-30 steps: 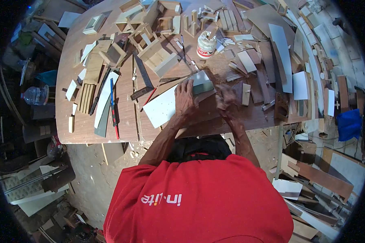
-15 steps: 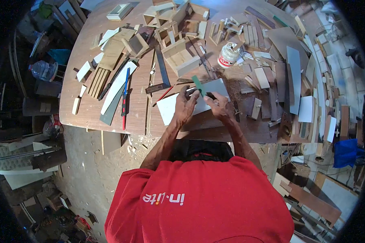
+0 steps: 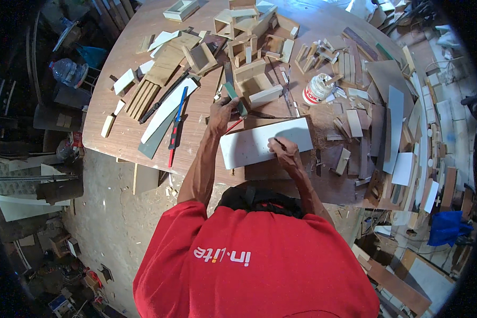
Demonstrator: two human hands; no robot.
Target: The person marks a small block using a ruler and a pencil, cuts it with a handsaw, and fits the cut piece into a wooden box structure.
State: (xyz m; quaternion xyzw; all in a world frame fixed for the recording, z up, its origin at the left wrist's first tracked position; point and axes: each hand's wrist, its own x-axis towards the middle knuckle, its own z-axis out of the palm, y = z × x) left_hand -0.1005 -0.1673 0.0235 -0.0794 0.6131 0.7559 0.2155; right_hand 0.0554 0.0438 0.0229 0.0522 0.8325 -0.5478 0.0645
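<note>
A white rectangular board (image 3: 259, 146) lies flat on the brown wooden table (image 3: 122, 132) in front of me. My left hand (image 3: 220, 114) is just beyond the board's upper left corner. It grips a flat dark green strip (image 3: 234, 97) that points up and away from the board. A thin red pencil (image 3: 236, 125) lies under that hand. My right hand (image 3: 283, 151) rests on the board's near edge, pinching a small pencil with its tip on the white surface.
A white glue jar (image 3: 317, 89) stands right of small open wooden boxes (image 3: 252, 82). A blue and red handled tool (image 3: 176, 124) and a long pale strip (image 3: 167, 108) lie to the left. Wood offcuts (image 3: 387, 122) crowd the right side. A plastic bottle (image 3: 66, 71) sits beyond the table's left edge.
My left hand has lifted the green strip off the board and carried it up and to the left. My right hand has stayed on the board, now with a pencil on it.
</note>
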